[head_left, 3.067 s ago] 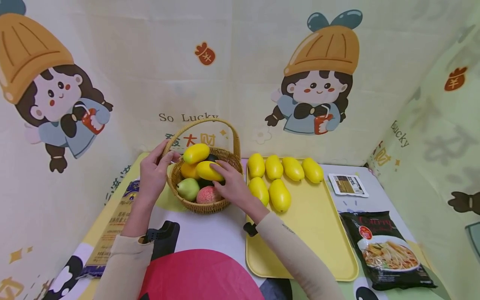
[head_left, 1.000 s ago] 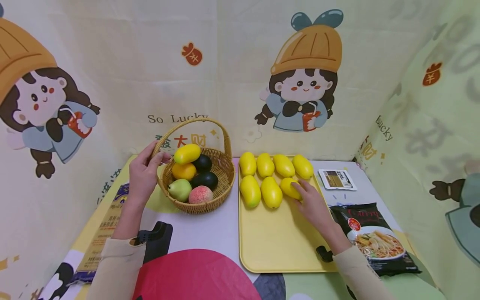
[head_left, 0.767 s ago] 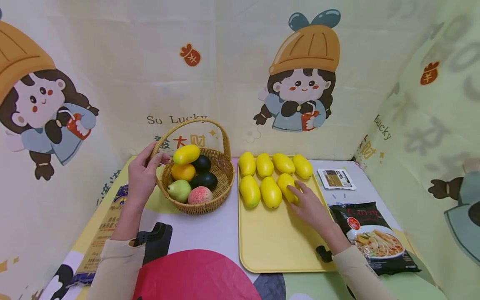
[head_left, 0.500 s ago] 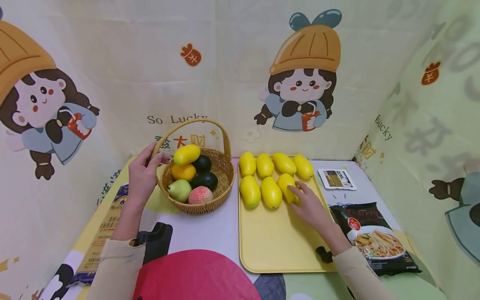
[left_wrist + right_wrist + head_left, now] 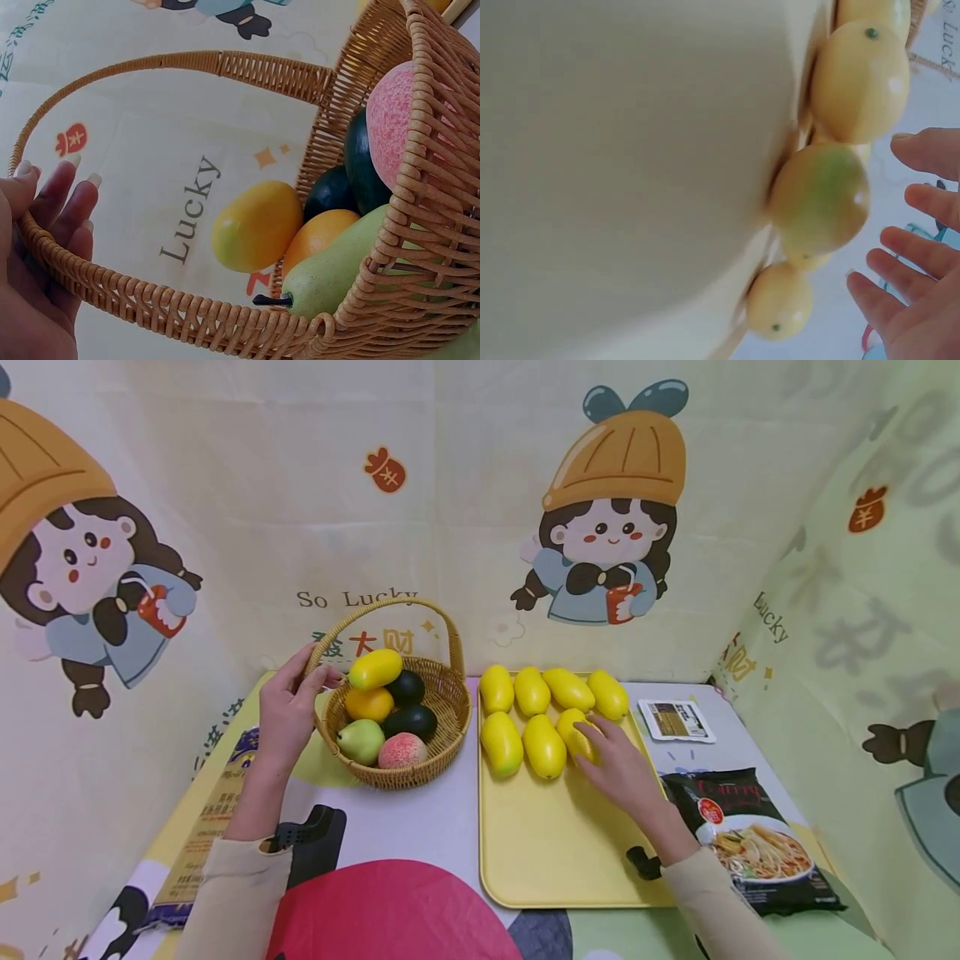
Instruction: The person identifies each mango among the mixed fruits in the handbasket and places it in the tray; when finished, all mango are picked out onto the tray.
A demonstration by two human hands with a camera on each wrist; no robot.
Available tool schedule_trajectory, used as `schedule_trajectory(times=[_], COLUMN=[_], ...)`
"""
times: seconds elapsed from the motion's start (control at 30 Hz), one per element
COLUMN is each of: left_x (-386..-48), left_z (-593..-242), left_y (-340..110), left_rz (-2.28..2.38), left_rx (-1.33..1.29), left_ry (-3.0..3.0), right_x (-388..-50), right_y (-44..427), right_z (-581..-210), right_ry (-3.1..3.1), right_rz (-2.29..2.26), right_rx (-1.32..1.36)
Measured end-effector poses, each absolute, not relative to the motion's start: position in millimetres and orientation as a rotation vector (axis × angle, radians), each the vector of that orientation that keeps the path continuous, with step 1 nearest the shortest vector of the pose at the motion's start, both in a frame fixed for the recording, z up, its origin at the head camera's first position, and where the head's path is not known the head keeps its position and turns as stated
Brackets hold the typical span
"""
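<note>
In the head view my left hand [image 5: 288, 710] holds the handle [image 5: 455, 647] of a wicker basket [image 5: 450, 714] at its left side. The left wrist view shows thumb and fingers around the handle. Inside lie a yellow mango [image 5: 376, 670] on top, an orange [image 5: 368, 703], a green pear [image 5: 361, 742], a pink peach [image 5: 402, 750] and two dark oval fruits [image 5: 410, 722]. My right hand [image 5: 618, 768] hovers at the right-end mango [image 5: 572, 731] of the front row on a yellow tray [image 5: 555, 852]. In the right wrist view its fingers are spread, apart from the mangoes.
A back row of mangoes [image 5: 532, 692] lines the tray's far edge. Right of the tray lie a small white packet [image 5: 677, 720] and a black noodle packet [image 5: 757, 839]. A long tan packet [image 5: 213, 814] lies at the left. A printed cloth wall [image 5: 465, 527] stands behind.
My right hand has carried a mango from the basket to the tray's front row, turned it there and let go of it. The left hand still holds the basket handle.
</note>
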State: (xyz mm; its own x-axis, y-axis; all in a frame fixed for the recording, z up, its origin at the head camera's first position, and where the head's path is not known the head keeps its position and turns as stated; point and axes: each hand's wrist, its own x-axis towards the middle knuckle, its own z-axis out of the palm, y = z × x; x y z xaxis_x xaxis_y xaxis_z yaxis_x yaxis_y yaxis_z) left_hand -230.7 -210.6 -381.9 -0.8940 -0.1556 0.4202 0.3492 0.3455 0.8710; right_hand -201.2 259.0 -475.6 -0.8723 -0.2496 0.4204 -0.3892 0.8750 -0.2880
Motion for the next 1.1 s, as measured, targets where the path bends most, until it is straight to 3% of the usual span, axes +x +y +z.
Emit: schedule_trajectory(times=[1.1], left_x=[-227], left_z=[-382], left_y=[-211], left_rz=[-1.585], left_rx=[-0.166], left_ry=[-2.215], right_x=[-263], right_y=[97], right_z=[-450], right_ry=[-2.686], right_rz=[0.875], right_rx=[0.719])
